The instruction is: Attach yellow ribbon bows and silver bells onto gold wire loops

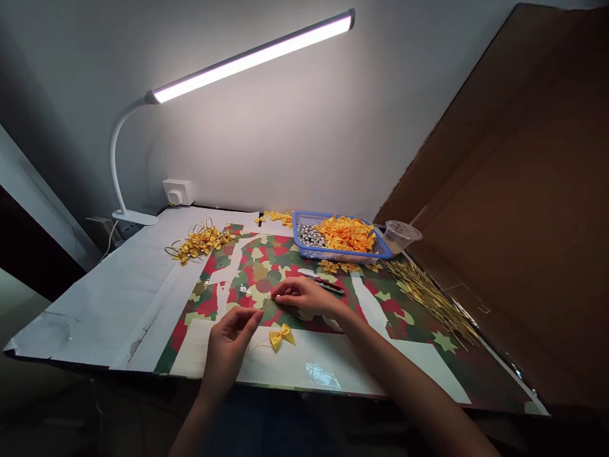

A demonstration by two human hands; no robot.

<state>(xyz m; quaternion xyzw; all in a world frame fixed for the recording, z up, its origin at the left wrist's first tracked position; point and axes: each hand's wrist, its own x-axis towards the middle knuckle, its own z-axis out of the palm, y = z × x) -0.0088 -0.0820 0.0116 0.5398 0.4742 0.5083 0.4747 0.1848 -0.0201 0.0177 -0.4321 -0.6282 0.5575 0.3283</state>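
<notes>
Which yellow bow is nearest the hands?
The lone bow beside the left hand, at the near edge; the rest lie far back by the basket.

The left hand [231, 339] and right hand [304, 295] are bare, like both forearms; dark blue clothing [271, 419] shows at bottom centre.

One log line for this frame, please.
left hand: fingertips pinched, beside yellow bow | right hand: fingertips low over patterned sheet, red-handled tool behind | held item: too thin to tell
</notes>
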